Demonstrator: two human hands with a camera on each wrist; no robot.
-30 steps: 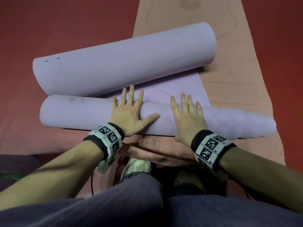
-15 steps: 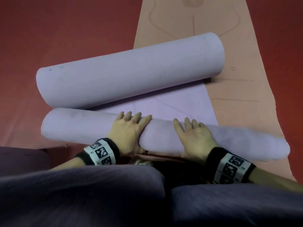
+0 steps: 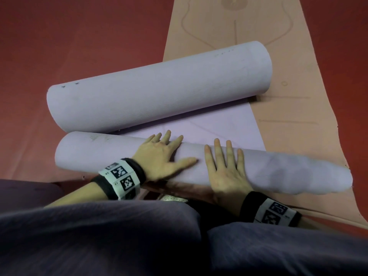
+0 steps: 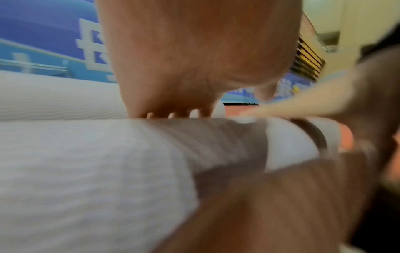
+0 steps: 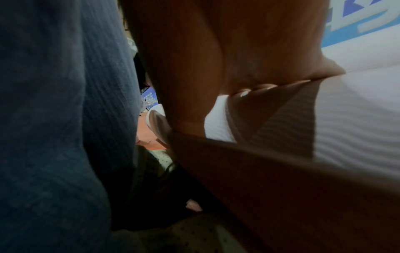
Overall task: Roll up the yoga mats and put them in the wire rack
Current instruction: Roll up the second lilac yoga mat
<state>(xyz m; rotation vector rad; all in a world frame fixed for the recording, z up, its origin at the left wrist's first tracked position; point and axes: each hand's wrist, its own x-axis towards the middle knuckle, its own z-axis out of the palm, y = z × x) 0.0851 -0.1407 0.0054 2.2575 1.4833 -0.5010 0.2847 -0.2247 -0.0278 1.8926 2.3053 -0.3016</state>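
A lilac yoga mat lies rolled from both ends: a thick far roll (image 3: 159, 90) and a thinner near roll (image 3: 99, 154), joined by a short flat strip (image 3: 219, 124). My left hand (image 3: 161, 154) lies flat on the near roll's middle, fingers straight and reaching over its top. Beside it my right hand (image 3: 225, 168) presses on the same roll with straight fingers. In the left wrist view the palm (image 4: 194, 51) rests on the ribbed roll (image 4: 86, 171). In the right wrist view the palm (image 5: 238, 51) presses on the roll (image 5: 357, 111). No wire rack is in view.
A peach mat (image 3: 298, 66) lies unrolled on the red floor (image 3: 79, 36) beneath the lilac one and stretches away from me. My knees in dark trousers (image 3: 119, 236) fill the bottom of the head view, close behind the near roll.
My hands drew back to the near side of the roll with the fingers bent over it. They now lie flat and further forward across its top again.
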